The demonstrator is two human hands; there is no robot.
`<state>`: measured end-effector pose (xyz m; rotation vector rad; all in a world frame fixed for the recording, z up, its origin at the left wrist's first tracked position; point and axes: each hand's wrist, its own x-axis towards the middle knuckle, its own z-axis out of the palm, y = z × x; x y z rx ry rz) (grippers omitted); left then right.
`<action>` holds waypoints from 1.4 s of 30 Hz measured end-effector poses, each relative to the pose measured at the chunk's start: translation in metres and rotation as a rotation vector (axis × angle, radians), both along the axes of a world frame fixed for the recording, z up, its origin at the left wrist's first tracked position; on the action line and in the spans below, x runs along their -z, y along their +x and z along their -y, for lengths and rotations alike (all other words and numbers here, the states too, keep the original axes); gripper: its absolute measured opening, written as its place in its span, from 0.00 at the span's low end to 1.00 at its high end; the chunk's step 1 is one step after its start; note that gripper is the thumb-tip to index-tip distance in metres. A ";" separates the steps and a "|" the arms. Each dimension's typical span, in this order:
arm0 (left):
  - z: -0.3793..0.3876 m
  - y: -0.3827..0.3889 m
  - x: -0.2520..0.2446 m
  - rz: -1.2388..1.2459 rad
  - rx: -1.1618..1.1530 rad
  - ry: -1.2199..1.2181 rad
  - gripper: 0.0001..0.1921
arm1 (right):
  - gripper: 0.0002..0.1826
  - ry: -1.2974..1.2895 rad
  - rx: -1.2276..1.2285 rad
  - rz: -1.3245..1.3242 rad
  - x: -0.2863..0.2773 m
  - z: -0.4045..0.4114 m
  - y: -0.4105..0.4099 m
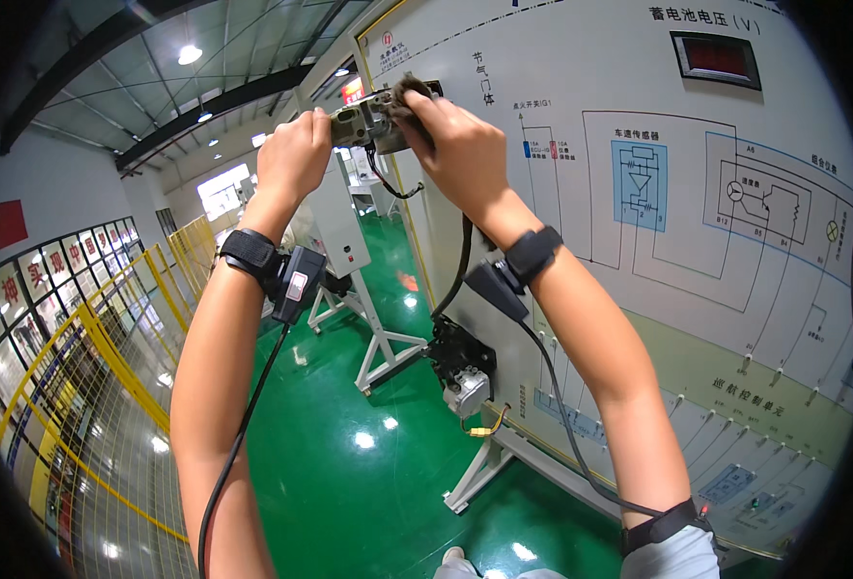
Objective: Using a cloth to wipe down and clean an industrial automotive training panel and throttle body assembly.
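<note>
A metal throttle body assembly (357,123) with wires below it is fixed at the upper left edge of a white training board (542,181). My left hand (296,154) grips the left end of this metal part, fingers closed over its top. In my right hand (457,137) is a bunched dark grey cloth (407,93), pressed against the part's right side. That hand is slightly blurred and hides some of the metal. Both wrists wear black straps with small black devices and cables.
Lower on the board's edge hangs a black and silver actuator unit (467,391) with a yellow connector (480,432). White stand legs (390,354) rest on the green floor. A yellow mesh fence (93,326) runs along the left.
</note>
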<state>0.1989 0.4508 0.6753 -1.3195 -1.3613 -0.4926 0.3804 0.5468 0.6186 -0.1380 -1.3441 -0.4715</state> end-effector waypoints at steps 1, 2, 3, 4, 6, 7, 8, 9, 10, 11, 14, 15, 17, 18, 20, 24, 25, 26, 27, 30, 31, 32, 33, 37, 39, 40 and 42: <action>0.000 -0.001 0.001 -0.062 0.040 0.046 0.09 | 0.11 -0.021 -0.031 -0.017 0.012 -0.006 0.002; 0.001 -0.002 0.001 -0.058 0.043 0.045 0.09 | 0.12 -0.188 -0.043 -0.040 0.023 -0.011 0.004; 0.001 -0.001 0.001 -0.012 0.057 0.041 0.10 | 0.12 -0.188 -0.011 -0.055 0.033 -0.018 0.011; 0.000 -0.004 -0.002 0.029 0.063 0.047 0.11 | 0.11 -0.183 0.007 -0.039 0.037 -0.021 0.018; -0.004 -0.012 -0.004 -0.034 0.079 0.066 0.14 | 0.11 -0.218 -0.015 -0.036 0.035 -0.019 0.026; -0.006 -0.013 -0.004 -0.101 0.094 0.082 0.16 | 0.11 -0.263 -0.055 -0.050 0.027 -0.011 0.032; -0.007 -0.014 -0.002 -0.098 0.096 0.080 0.16 | 0.12 -0.234 -0.080 -0.106 0.016 -0.008 0.031; -0.009 -0.013 0.000 0.029 0.102 0.066 0.18 | 0.12 -0.235 -0.076 -0.107 0.007 -0.002 0.028; -0.011 -0.010 -0.001 0.153 0.114 0.056 0.20 | 0.12 -0.142 -0.094 -0.099 -0.002 0.003 0.025; -0.011 -0.008 -0.002 0.150 0.123 0.058 0.20 | 0.13 -0.050 -0.113 -0.090 -0.008 0.008 0.020; -0.010 -0.007 0.001 0.283 0.170 0.093 0.23 | 0.18 -0.336 0.036 0.077 0.023 0.013 0.002; -0.008 -0.003 -0.001 0.282 0.180 0.091 0.23 | 0.20 -0.406 0.032 0.072 0.036 0.010 0.002; -0.004 0.006 0.004 0.159 0.192 0.095 0.24 | 0.20 -0.412 0.029 0.043 0.053 -0.003 0.014; -0.004 0.002 -0.002 0.228 0.193 0.069 0.24 | 0.20 -0.403 0.035 0.063 0.052 0.000 0.021; -0.004 -0.007 -0.004 0.308 0.220 0.088 0.25 | 0.19 -0.409 0.018 0.094 0.041 0.003 0.029; -0.014 0.004 0.000 0.355 0.235 0.129 0.25 | 0.18 -0.313 -0.201 0.051 0.005 -0.003 0.028; -0.015 0.004 0.000 0.359 0.243 0.130 0.25 | 0.19 -0.287 -0.226 0.055 0.003 -0.001 0.018; -0.016 0.004 0.000 0.350 0.239 0.133 0.25 | 0.20 -0.376 -0.274 0.040 0.014 0.003 0.008; -0.013 -0.004 0.001 0.346 0.217 0.140 0.25 | 0.21 -0.548 -0.267 0.098 0.022 0.027 0.003; -0.010 -0.006 0.001 0.299 0.222 0.134 0.24 | 0.22 -0.614 -0.179 0.219 0.033 0.037 0.020; -0.008 -0.005 0.001 0.305 0.226 0.136 0.24 | 0.21 -0.569 -0.180 0.244 0.035 0.032 0.026; -0.007 -0.005 0.000 0.314 0.229 0.142 0.24 | 0.20 -0.524 -0.183 0.268 0.035 0.027 0.030; -0.008 -0.004 -0.001 0.323 0.235 0.150 0.24 | 0.19 -0.446 -0.196 0.273 0.029 0.024 0.033; -0.012 -0.004 0.002 0.330 0.228 0.168 0.24 | 0.16 -0.497 -0.430 0.175 0.008 0.024 0.029; -0.012 -0.006 0.003 0.369 0.250 0.108 0.24 | 0.16 -0.417 -0.363 0.111 -0.001 0.024 0.024; -0.012 -0.007 0.003 0.355 0.259 0.101 0.24 | 0.17 -0.461 -0.414 0.107 -0.003 0.024 0.021; -0.013 -0.007 0.001 0.351 0.250 0.126 0.24 | 0.18 -0.531 -0.547 0.107 -0.005 0.026 0.017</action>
